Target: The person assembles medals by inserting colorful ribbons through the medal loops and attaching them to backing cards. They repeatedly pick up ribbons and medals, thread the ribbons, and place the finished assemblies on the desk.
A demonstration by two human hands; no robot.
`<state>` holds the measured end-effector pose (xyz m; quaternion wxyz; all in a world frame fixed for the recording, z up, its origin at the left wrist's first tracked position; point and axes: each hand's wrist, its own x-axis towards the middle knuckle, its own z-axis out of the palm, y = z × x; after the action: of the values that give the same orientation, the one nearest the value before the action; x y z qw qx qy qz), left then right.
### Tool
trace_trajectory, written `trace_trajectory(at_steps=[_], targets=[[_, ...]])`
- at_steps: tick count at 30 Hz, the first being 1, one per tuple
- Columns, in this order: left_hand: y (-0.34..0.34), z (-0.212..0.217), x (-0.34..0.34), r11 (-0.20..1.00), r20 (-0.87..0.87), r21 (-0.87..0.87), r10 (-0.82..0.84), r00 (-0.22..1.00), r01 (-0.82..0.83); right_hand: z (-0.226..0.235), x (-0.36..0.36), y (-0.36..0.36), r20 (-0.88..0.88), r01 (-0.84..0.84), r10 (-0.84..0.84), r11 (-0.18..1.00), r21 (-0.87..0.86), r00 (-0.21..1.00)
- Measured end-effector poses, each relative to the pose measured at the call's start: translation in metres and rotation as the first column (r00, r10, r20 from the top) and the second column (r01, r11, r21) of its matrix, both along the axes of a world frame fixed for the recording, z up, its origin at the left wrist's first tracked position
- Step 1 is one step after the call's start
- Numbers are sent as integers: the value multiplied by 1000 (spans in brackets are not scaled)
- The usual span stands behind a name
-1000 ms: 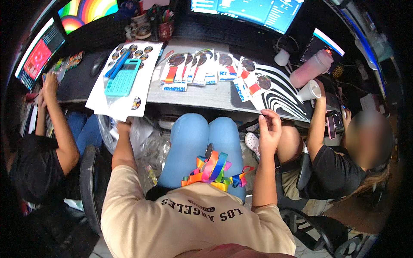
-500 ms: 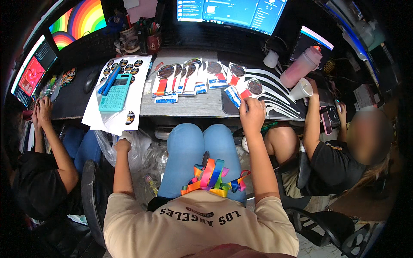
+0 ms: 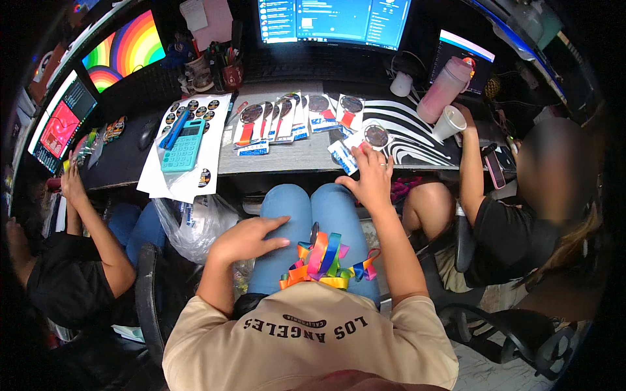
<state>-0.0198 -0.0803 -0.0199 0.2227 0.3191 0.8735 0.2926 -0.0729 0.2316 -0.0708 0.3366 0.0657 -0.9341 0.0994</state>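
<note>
Above my thighs hangs my left hand [image 3: 251, 240], its fingers spread and nothing in them. My right hand [image 3: 370, 174] reaches the desk's front edge with thumb and fingers apart. Its fingertips touch the red ribbon of a bagged medal [image 3: 376, 137], which has a dark round disc and a blue-and-white ribbon end. Farther back lies a row of similar bagged medals [image 3: 251, 112], some overlapping; one separate bagged medal [image 3: 351, 106] is nearest the one I touch. A bunch of multicoloured ribbons [image 3: 326, 260] rests at my lap, against my shirt.
Left on the desk are sheets of round stickers [image 3: 154, 176], a teal calculator [image 3: 182, 148] and blue pens [image 3: 173, 132]. A clear plastic bag [image 3: 195, 229] hangs below. At right stand a pink bottle [image 3: 443, 91] and a white cup [image 3: 449, 124], beside a co-worker's hand. Another co-worker sits left.
My left hand has come away from the plastic bag and moved right, over my lap, with fingers spread. My right hand has spread its fingers at the nearest medal. The view has shifted slightly.
</note>
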Motion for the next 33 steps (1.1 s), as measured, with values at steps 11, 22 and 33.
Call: trace_trajectory(at_steps=[11,22,33], targets=[[67,-2,-17,638,471,722,-173,865,-266,71,59,-31,-20,-216,637,231,-949,770],[92,23,23,10,743,647,-236,627,-762,68,102,-39,-94,-206,589,125,-971,802],[101,35,50,-124,638,744,-160,753,-657,56,127,-70,-338,-463,317,563,-685,886]])
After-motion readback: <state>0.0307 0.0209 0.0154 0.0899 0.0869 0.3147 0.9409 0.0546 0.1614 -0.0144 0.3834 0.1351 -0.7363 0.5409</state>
